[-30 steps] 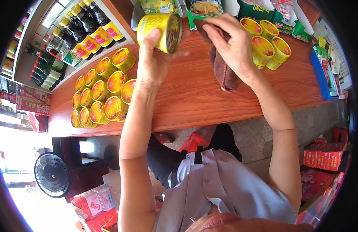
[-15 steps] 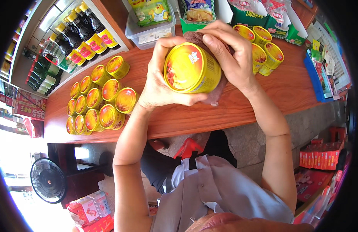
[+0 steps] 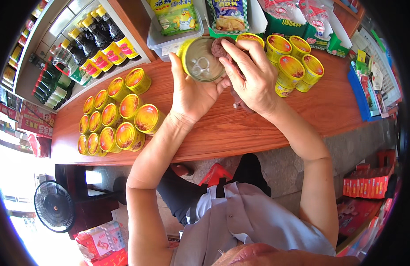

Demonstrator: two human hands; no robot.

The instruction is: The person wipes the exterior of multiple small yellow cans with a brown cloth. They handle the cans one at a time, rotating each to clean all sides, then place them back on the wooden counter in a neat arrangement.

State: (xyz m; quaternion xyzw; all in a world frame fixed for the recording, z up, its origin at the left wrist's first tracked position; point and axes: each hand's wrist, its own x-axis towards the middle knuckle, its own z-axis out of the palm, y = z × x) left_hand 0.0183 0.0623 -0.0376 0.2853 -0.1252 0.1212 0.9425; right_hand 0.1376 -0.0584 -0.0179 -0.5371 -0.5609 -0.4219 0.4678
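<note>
The yellow pull-tab can (image 3: 204,60), raised over the bench (image 3: 209,139), now shows its metal end where its orange lid faced half a second ago; left-hand (image 3: 192,95) fingers grip its side, right-hand (image 3: 251,77) fingers pinch a brown cloth (image 3: 222,46) against the rim, so wiping apparently moves to this end; more yellow cans (image 3: 109,115) flank it

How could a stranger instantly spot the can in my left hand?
Find the brown wooden counter, then the left hand raised above it. That hand holds the can, while the right hand has a brown cloth against its rim. Unlike the other yellow cans, whose visible tops are orange, this one shows a silvery end with a ring pull.
</note>
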